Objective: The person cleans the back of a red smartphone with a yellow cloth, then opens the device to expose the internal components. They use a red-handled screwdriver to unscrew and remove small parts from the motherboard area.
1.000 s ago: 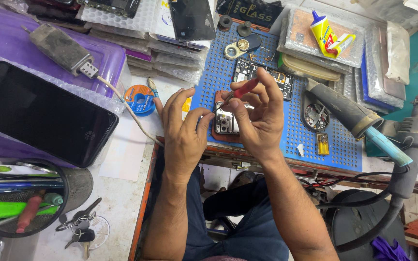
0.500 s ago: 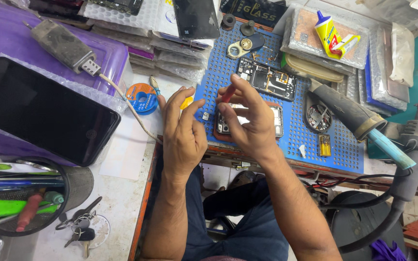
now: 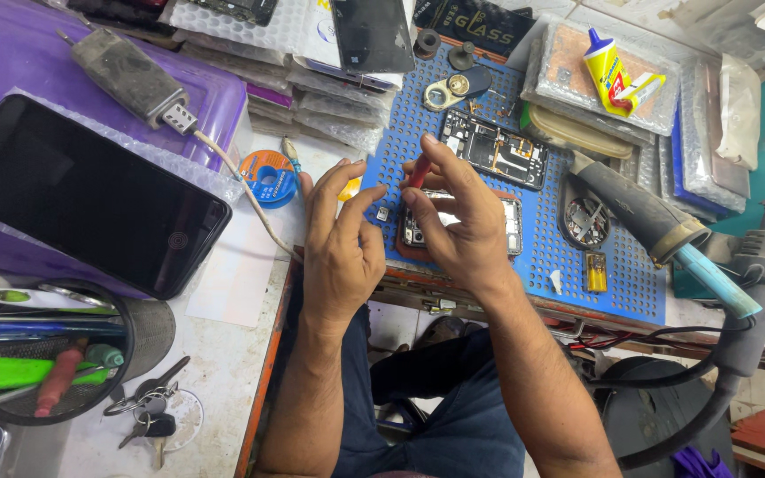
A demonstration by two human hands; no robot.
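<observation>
A large dark tablet [image 3: 81, 190] lies at the left on purple plastic, beside a tool cup [image 3: 64, 363] cut off by the frame edge. The left hand [image 3: 340, 243] rests with fingers loosely spread at the blue mat [image 3: 622, 283], holding nothing that shows. The right hand [image 3: 458, 221] pinches a red-handled screwdriver [image 3: 418, 171], tip hidden, over the opened phone [image 3: 462, 226], which it mostly covers.

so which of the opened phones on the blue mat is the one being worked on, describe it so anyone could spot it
Start at the blue perforated mat in the middle of the bench. The phone lies near its front edge, under the right hand, which holds a red-handled tool. Unlike the second opened phone further back, it sits in a reddish frame and is partly covered by fingers.
</observation>
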